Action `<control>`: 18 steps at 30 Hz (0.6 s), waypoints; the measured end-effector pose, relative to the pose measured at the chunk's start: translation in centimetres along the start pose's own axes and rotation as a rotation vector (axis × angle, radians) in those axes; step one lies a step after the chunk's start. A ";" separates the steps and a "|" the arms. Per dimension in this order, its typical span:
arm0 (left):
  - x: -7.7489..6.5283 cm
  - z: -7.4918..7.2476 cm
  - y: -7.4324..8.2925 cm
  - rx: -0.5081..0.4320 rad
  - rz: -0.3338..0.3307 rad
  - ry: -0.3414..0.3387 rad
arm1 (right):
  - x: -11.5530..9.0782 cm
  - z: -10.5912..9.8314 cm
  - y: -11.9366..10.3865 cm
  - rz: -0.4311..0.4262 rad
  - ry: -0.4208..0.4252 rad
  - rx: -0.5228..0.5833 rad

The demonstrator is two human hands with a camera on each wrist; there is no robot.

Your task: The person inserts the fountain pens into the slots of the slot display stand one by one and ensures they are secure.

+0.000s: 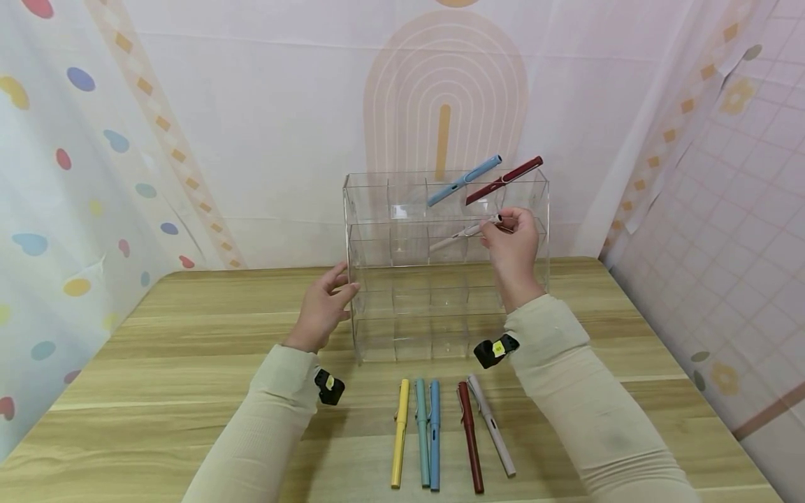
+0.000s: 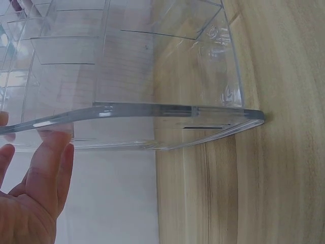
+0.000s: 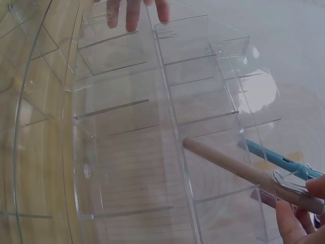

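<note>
A clear acrylic tiered pen stand with several compartments stands on the table. My right hand pinches a pale pinkish pen near its clip end. The pen slants, its other end down within a compartment of the tier below the top; the right wrist view shows this pale pen too. A light blue pen and a dark red pen lean in neighbouring top-tier compartments. My left hand touches the stand's left side panel with its fingers extended.
In front of the stand, a yellow pen, a teal pen, a blue pen, a dark red pen and a pale mauve pen lie on the wooden table. A patterned curtain hangs behind.
</note>
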State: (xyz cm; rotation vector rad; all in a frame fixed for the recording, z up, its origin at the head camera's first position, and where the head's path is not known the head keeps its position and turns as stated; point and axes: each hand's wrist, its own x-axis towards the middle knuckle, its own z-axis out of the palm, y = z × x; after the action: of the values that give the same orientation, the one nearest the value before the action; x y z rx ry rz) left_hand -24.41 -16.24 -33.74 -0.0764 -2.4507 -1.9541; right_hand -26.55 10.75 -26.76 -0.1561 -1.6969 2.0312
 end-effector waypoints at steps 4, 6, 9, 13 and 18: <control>0.0 -0.1 0.0 -0.003 -0.003 0.002 | 0.0 -0.2 -0.1 0.011 -0.027 -0.035; 0.0 -0.1 0.0 -0.007 -0.005 0.003 | -0.1 -0.4 -0.2 0.016 -0.043 -0.051; 0.0 -0.1 0.0 -0.009 -0.007 0.004 | -0.3 -0.9 -0.5 0.023 -0.058 -0.063; 0.0 0.0 0.0 -0.005 -0.007 0.001 | -0.7 -1.9 -0.6 0.015 -0.052 -0.087; 0.2 0.2 0.1 -0.015 -0.004 -0.001 | -1.4 -3.7 -0.3 -0.010 -0.054 -0.138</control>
State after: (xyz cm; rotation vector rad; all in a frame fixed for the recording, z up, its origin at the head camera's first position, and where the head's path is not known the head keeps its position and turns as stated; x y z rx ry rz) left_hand -24.58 -16.06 -33.68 -0.0733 -2.4394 -1.9744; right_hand -23.81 13.47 -27.61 -0.1387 -1.8684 1.9272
